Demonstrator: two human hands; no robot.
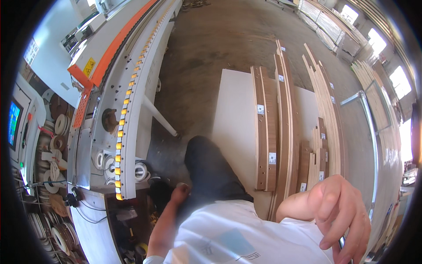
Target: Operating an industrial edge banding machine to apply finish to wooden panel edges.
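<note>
My right hand (343, 215) is raised close at the lower right, fingers curled down. A bit of shiny metal (342, 242) shows beneath those fingers; its kind is hidden. Down beside my dark trouser leg (209, 169) hangs my left hand (179, 193), small in the picture, with its fingers curled in. Whatever it may hold cannot be made out. Nearest to the left hand is the end of a long machine bed (127, 176) edged with yellow rollers. Stacked brown wood panel strips (266, 132) with white labels stand beyond my right hand.
A white board (231, 101) lies under the strips. A metal frame (371, 127) stands at the right, near more stacked boards (367, 75). A slanted machine leg (161, 116) reaches the floor. Rolls of edge banding (61, 125) and a control screen (15, 123) are at the left.
</note>
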